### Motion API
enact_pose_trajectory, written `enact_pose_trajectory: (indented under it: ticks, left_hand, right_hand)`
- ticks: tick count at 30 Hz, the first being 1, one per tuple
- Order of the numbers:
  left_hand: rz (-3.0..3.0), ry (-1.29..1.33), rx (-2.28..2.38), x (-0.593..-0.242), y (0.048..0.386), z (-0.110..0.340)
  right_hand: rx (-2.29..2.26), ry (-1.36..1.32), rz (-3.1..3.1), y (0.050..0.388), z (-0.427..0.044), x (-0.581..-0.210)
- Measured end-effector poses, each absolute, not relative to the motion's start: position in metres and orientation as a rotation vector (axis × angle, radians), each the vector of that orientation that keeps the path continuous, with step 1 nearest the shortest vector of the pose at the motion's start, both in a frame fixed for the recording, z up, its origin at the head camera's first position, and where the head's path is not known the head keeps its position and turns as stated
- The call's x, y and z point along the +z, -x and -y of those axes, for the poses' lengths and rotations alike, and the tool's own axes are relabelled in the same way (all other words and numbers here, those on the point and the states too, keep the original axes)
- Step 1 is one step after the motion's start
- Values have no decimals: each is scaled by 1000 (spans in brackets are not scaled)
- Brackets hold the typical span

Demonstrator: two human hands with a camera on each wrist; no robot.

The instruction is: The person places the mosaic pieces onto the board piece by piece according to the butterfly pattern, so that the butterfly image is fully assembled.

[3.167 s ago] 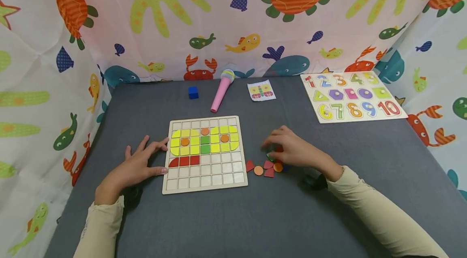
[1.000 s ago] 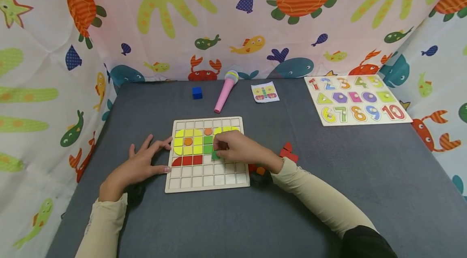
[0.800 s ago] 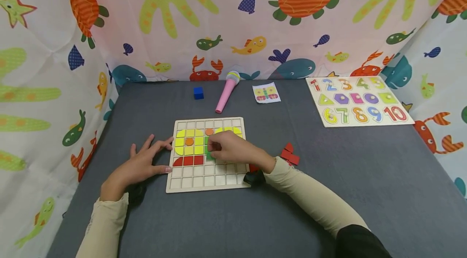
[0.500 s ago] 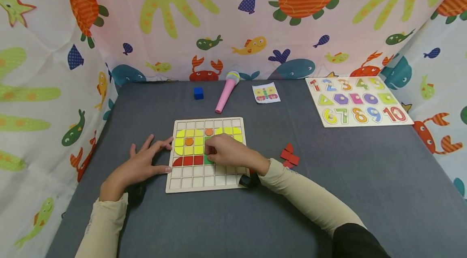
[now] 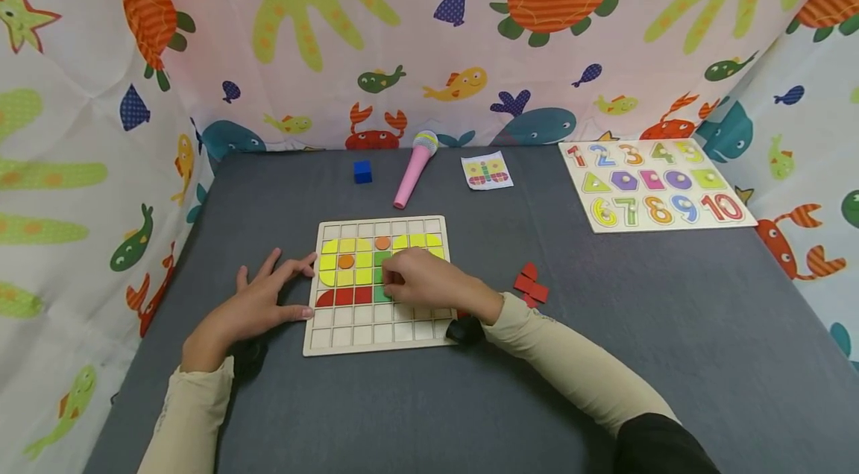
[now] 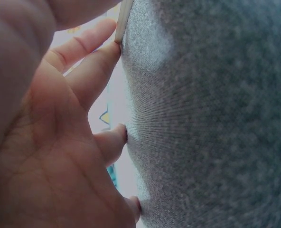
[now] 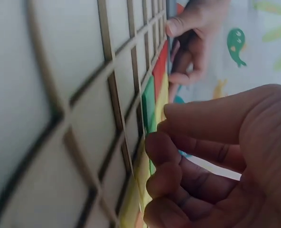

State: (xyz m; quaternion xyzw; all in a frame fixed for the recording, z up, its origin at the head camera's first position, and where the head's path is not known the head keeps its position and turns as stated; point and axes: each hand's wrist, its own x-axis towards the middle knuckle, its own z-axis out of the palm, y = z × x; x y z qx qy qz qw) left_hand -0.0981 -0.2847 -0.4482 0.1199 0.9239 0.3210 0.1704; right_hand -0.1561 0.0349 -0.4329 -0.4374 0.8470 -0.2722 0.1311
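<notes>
On the dark table lies a wooden grid board [image 5: 376, 336] with yellow tiles [image 5: 345, 278], red tiles [image 5: 344, 296], green tiles and orange discs [image 5: 345, 261] in its cells. The left hand [image 5: 251, 306] is spread at the board's left edge, its thumb and a fingertip touching that edge. Over the middle of the board, the right hand [image 5: 429, 280] has bent fingers, with the thumb tip beside a green tile [image 5: 382, 294] right of the red row. In the right wrist view this green tile [image 7: 149, 102] sits at a cell, just past the fingertips. The right hand covers several cells.
Red pieces [image 5: 530, 284] lie right of the board, partly behind the right sleeve. Farther back are a blue cube [image 5: 362, 172], a pink toy microphone [image 5: 416, 168], a picture card [image 5: 486, 171] and a number puzzle board [image 5: 658, 187]. A patterned cloth hangs behind.
The right hand has moved from the loose pieces to the board with a green tile, which now lies right of the red row. Lately the hand has shifted slightly right. The left hand stays put.
</notes>
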Motion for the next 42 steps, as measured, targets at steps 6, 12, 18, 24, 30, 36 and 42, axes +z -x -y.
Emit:
enact_pose_trajectory:
  ticks: [6,12,18,24,30,36,42]
  left_hand:
    - [-2621,-330,905,-448,98,283]
    - [-2617,-319,888,-449,100,284]
    - [-2613,-315,894,-449,99,284]
    - [-2611,-319,887,-448,100,284]
    - [-2607,-316,890,-448,98,284]
    - [-2610,-323,909,-447,96,284]
    - [-2608,-334,924,-445,95,284]
  right_hand:
    - [-908,1215,-2466,160,-66,-432]
    - [-975,1159,-2487,159,-98,-429]
    - [-977,1087,-2540,156,-132,-428]
    - [-958,1044,-2609,157,-171,-429]
    - [-872,1003,-2659,157,-205,-433]
    - [-815,992,-2671,151,-228,-433]
    - [-815,1006,-2671,148,-242,-433]
